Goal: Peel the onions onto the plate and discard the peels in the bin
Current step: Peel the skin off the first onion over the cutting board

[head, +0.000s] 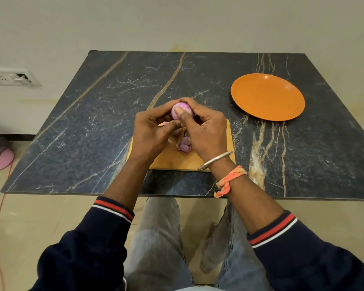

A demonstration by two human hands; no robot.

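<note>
Head view: left hand (150, 131) and right hand (204, 131) both clasp a round pink-purple onion (178, 109) above a wooden cutting board (177, 160). Fingers curled tight around it. Loose purple peels (185, 147) lie on the board; round orange plate (268, 96) sits well apart.

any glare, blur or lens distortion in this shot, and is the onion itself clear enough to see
Head view: wide-angle bend bows the marble table edges; a small glare spot sits on the orange plate, otherwise soft, even light with faint shadows. The onion is fairly sharp but partly covered by the left hand and right hand; the peels on the cutting board look softer.
</note>
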